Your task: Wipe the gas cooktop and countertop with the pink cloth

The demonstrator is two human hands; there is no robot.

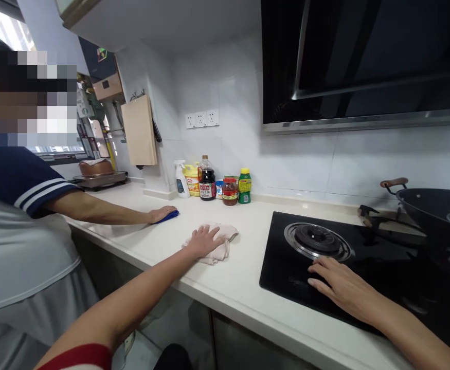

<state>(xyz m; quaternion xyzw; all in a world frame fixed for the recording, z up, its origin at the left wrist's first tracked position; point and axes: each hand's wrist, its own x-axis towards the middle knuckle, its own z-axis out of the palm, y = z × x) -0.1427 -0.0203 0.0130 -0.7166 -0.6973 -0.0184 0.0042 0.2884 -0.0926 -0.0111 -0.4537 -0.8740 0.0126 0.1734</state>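
Flat on a pale pink cloth (228,240) lies my left hand (202,241), its fingers spread over the crumpled fabric. The cloth rests on the white countertop (240,280), left of the black gas stove (281,267). Over the stove's front left part is my right hand (335,280), holding nothing, fingers apart and slightly bent. It is just in front of the round burner (313,237); whether its fingertips touch the glass I cannot tell. Further left, a co-worker's hand (162,214) presses a blue cloth (167,216) on the same counter.
Against the wall stand a spray bottle (182,180), a yellow jug (192,181), a dark sauce bottle (207,180), a red-lidded jar (230,192) and a green bottle (244,187). A wok (436,210) sits on the right. The range hood (363,61) hangs above. A co-worker (20,231) stands left.
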